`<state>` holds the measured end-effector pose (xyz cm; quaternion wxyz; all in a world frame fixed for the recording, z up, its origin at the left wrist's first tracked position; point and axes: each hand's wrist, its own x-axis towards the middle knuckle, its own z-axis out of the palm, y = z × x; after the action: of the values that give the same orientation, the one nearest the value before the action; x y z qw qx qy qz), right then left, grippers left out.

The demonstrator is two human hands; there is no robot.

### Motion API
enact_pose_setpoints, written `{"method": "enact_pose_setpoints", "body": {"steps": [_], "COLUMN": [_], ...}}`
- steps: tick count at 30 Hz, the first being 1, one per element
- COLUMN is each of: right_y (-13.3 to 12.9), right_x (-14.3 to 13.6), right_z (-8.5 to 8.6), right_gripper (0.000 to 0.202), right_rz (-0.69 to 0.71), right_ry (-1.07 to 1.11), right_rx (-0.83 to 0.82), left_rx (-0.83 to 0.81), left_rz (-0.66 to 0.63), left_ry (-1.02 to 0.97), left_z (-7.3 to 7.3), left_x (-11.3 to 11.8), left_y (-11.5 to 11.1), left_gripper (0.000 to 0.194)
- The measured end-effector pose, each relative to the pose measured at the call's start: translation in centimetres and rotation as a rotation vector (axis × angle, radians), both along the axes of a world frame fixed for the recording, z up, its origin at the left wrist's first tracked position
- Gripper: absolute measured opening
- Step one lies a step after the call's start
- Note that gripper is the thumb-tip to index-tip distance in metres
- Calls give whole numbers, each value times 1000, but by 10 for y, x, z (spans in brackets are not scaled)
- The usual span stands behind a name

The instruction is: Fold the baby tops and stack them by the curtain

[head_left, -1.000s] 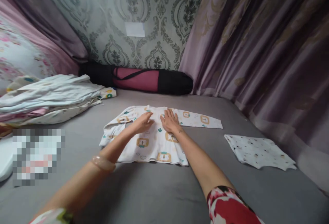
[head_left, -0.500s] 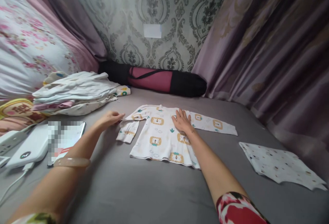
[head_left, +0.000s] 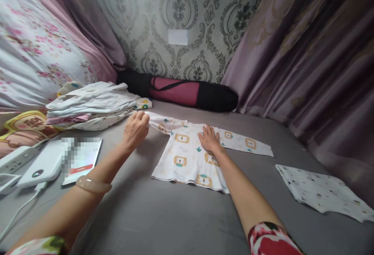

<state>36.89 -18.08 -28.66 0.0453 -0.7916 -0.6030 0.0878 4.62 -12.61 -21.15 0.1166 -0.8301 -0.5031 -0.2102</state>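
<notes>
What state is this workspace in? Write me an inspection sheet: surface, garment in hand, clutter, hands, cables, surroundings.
Surface: grey sheet, lightly creased.
Garment in hand: white printed shirt, body spread out, sleeves extended to both sides.
Clutter: clothes pile, power bank and phone at left; folded spotted cloth at right.
Hands: left hand grips a sleeve end; right hand lies flat on the shirt.
Cables: white cable plugged into the power bank; other end out of view.
Surroundings: patterned wall, purple curtains, black-and-maroon bag.

The white long-sleeved shirt (head_left: 187, 151), with yellow and green prints, lies near the frame's centre, both sleeves extended sideways.
</notes>
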Motion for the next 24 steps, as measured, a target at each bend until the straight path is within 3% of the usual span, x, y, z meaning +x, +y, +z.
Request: {"method": "enact_pose_setpoints", "body": {"steps": [2,5,8,11,13,16,20,24], "right_y": [0,0,0,3,9,26,57,77], "right_x": [0,0,-1,-11,-26,-56,-93,-111], "right_z": [0,4,11,16,18,16,12,3], "right_gripper": [63,63,63,56,49,43,44,45], "right_rz": [-2,-2,-8,18,80,218,338,333], "right_ry": [-3,4,27,-13,-31,55,180,215], "right_rx": [1,-5,-34,52,169,262,281,294], "left_rx": [-12,-247,-544,-629,-618,-753,-928,-973], "left_rz": [-89,-251,-325,-225,-88,16,-39,-60], "left_ry": [109,198,-12,-368,-441,-369,-278,-141], "left_z": [-7,-24,-31,-24,-21,-25,-37,-40], "left_x": [-2,-11,-27,-41,-45,-42,-34,-38], "left_y": [-5,-5,6,27,44,64,76,87], "left_gripper": [22,26,32,42,48,60,72,57]}}
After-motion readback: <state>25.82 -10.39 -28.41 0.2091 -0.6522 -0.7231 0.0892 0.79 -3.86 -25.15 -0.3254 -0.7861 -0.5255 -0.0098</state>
